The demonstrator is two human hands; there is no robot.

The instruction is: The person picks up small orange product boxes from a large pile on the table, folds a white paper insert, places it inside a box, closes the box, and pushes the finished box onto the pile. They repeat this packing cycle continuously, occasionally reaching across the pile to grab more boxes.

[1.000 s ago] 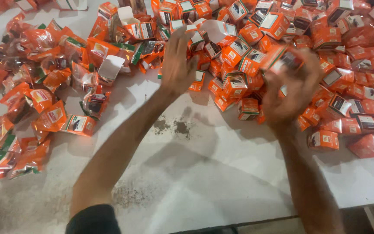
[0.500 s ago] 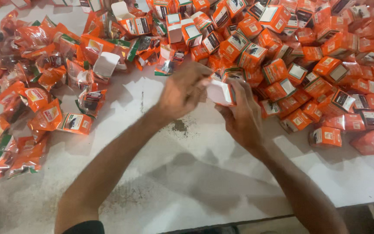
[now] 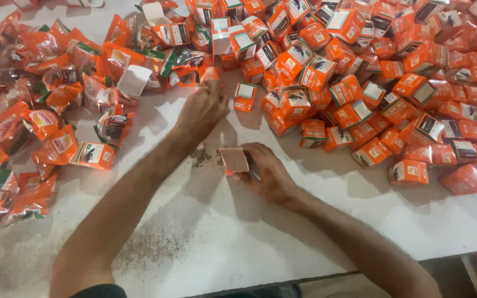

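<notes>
A small orange carton (image 3: 234,160) is held clamped in the right hand (image 3: 266,174) fingers on the white surface (image 3: 238,237), while the left hand (image 3: 201,113) fingers pinch a foil packet (image 3: 211,74) beside the packet heap (image 3: 56,105).

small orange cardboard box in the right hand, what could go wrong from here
The small orange cardboard box is held open at the right hand beside dark spilled powder on the white table, so grit might get in. The left hand, reaching among crinkly orange plastic packets, might knock some aside.

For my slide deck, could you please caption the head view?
Right hand holds a small box on the white table; left hand reaches into orange packets.
</notes>
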